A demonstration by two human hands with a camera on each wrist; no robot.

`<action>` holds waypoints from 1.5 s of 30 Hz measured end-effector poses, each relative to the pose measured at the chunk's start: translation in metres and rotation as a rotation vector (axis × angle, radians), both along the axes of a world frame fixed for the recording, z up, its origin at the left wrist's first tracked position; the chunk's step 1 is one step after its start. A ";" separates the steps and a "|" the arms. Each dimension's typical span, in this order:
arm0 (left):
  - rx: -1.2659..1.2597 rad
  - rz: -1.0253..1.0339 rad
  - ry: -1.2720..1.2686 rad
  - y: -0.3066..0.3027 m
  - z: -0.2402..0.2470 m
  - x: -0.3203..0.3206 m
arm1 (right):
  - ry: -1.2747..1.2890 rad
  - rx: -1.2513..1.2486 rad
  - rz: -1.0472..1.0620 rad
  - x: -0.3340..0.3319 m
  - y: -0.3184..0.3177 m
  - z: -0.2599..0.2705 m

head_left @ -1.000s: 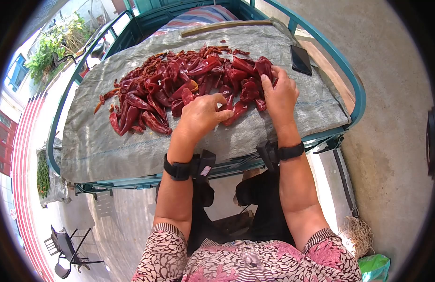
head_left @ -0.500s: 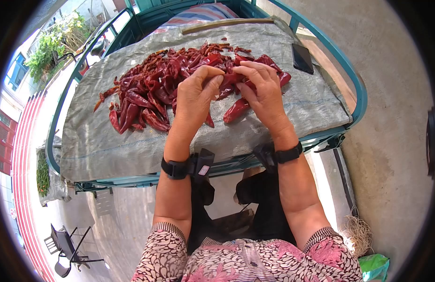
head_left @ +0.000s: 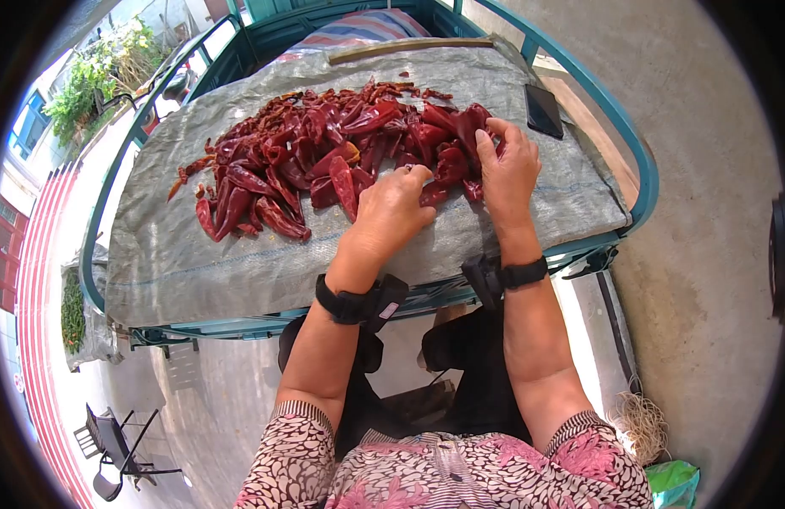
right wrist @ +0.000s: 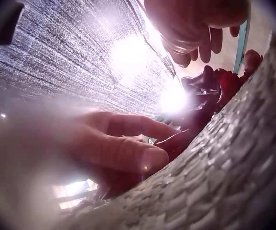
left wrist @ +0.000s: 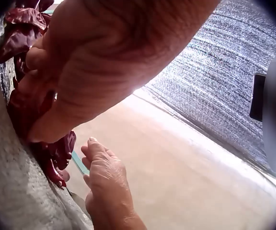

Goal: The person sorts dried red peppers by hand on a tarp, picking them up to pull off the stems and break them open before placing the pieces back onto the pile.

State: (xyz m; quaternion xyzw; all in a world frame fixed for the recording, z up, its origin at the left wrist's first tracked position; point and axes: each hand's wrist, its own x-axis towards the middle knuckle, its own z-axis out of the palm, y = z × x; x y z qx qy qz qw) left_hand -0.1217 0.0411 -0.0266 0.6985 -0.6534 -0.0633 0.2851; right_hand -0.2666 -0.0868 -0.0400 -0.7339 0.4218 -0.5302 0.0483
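Note:
A heap of dried red chili peppers (head_left: 307, 140) lies across the grey woven sheet (head_left: 265, 280). My left hand (head_left: 391, 210) is at the heap's near edge. In the right wrist view, its thumb and finger pinch a red chili pepper (right wrist: 177, 143) close over the weave. Part of that pepper is hidden by the fingers. My right hand (head_left: 509, 174) hovers at the right end of the heap, fingers loosely bent, beside a dark red pepper (head_left: 470, 125). The left wrist view shows the right hand (left wrist: 108, 179) with nothing between its fingers.
The sheet covers a teal cart bed with a raised side rail (head_left: 617, 127). A black phone (head_left: 543, 110) lies at the right, and a wooden strip (head_left: 409, 51) along the back. A black chair (head_left: 121, 445) stands at lower left.
Half a second ago both hands met over the peppers. Now they are apart: the left has come down toward the near edge, the right has moved to the right.

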 end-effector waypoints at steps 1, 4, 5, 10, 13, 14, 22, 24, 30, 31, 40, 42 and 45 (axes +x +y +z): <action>-0.020 0.038 -0.002 -0.001 -0.001 0.000 | -0.016 -0.014 0.025 0.000 0.001 0.003; -0.107 0.121 0.055 -0.004 0.002 0.002 | -0.085 0.012 0.158 -0.001 0.008 0.010; -0.152 0.128 0.117 -0.003 0.005 0.005 | -0.112 0.033 0.212 -0.001 0.012 0.013; -0.083 0.123 0.442 0.002 0.030 0.016 | -0.201 0.263 0.565 0.010 0.029 0.018; -0.118 -0.031 0.597 0.003 0.028 0.019 | -0.157 0.232 0.717 0.015 0.035 0.020; -0.124 -0.062 0.631 0.004 0.029 0.019 | -0.180 0.273 0.745 0.017 0.035 0.017; -0.188 -0.021 0.714 0.002 0.018 0.027 | -0.251 0.415 0.643 0.020 0.033 0.014; -0.170 0.002 0.623 0.001 0.014 0.028 | -0.184 0.182 0.437 0.021 0.028 0.010; -0.219 0.003 0.506 -0.002 0.008 0.028 | 0.192 0.001 0.236 0.015 0.025 0.008; -0.218 0.005 0.490 -0.002 0.007 0.029 | 0.256 -0.050 0.231 0.015 0.027 0.007; -0.217 0.019 0.361 -0.004 -0.001 0.031 | 0.305 -0.078 0.250 0.021 0.027 0.000; -0.203 0.019 0.346 -0.004 0.000 0.032 | 0.154 -0.022 0.291 0.022 0.024 -0.001; -0.285 0.023 0.425 -0.003 0.006 0.023 | -0.164 0.235 0.440 0.020 0.026 0.011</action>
